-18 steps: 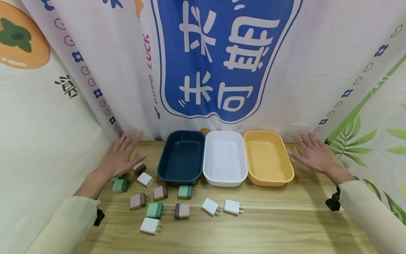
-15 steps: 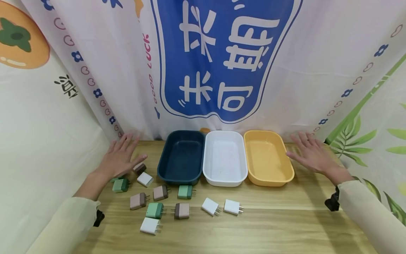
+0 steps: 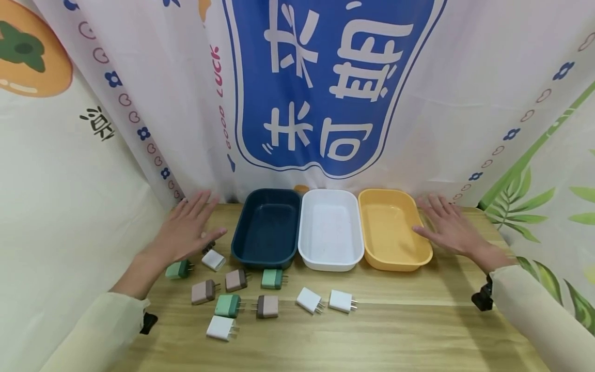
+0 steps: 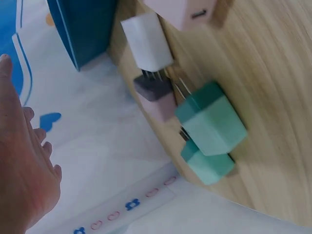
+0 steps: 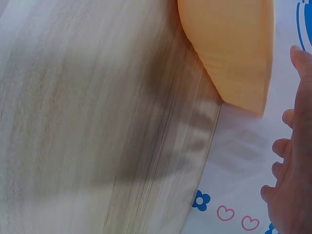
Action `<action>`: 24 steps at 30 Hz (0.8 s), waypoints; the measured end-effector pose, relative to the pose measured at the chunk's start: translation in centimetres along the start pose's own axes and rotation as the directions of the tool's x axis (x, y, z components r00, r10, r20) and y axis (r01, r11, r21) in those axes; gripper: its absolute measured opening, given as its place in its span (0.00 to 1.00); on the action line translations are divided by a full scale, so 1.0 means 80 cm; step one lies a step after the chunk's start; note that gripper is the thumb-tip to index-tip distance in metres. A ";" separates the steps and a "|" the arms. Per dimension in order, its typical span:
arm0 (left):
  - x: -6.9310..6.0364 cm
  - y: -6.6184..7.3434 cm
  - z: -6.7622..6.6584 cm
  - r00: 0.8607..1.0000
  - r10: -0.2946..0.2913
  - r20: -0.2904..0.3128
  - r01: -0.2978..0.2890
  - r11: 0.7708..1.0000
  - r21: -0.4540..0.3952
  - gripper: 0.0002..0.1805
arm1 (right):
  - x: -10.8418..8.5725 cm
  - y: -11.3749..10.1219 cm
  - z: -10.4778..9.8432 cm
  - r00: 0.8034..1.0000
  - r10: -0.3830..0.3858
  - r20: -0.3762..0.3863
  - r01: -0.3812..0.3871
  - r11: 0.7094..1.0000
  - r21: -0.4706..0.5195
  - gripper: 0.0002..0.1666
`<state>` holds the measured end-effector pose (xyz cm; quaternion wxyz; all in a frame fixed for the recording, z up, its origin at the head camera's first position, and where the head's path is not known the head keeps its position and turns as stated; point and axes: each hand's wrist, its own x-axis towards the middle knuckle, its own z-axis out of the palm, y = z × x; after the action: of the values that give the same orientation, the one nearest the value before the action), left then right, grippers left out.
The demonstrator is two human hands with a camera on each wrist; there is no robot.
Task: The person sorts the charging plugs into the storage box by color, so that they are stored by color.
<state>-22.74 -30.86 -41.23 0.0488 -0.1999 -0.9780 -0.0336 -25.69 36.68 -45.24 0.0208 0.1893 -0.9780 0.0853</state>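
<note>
Fingers spread, the left hand (image 3: 186, 232) hovers at the table's back left and holds nothing; it partly covers a brown plug (image 3: 208, 245) beside a white plug (image 3: 214, 260). In the left wrist view, two green plugs (image 4: 212, 119) lie against each other near the brown-and-pink one (image 4: 155, 95). The right hand (image 3: 450, 227), also spread and empty, is over the right rim of the yellow tray (image 3: 395, 232). The right wrist view has that hand (image 5: 295, 161) beside the yellow tray (image 5: 234, 48).
A dark blue tray (image 3: 266, 235) and a white tray (image 3: 330, 232) stand in a row with the yellow one along the back edge. Several green, white and pinkish-brown plugs lie in front, among them a white one (image 3: 341, 300). Printed cloth (image 3: 427, 129) hangs behind and at both sides.
Both hands have moved inward, the left one to the right and the right one to the left, over the yellow tray's rim. The head view has shifted slightly.
</note>
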 end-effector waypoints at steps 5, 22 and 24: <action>0.003 0.023 -0.009 0.999 0.041 0.020 -0.042 0.999 0.032 0.50 | 0.002 -0.007 0.000 1.000 -0.013 0.021 0.013 1.000 -0.009 0.54; 0.007 0.095 -0.010 0.947 0.297 -0.118 -0.290 0.954 0.070 0.52 | 0.004 -0.024 0.012 0.996 -0.085 0.026 0.084 0.996 0.040 0.53; 0.007 0.105 -0.011 0.938 0.324 -0.123 -0.320 0.946 0.054 0.52 | 0.005 -0.026 0.013 0.996 -0.090 0.030 0.089 0.995 0.044 0.53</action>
<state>-19.87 -22.97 -39.94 0.1208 -0.3535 -0.9273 -0.0221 -25.29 34.44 -45.87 0.0051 0.2346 -0.9667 0.1022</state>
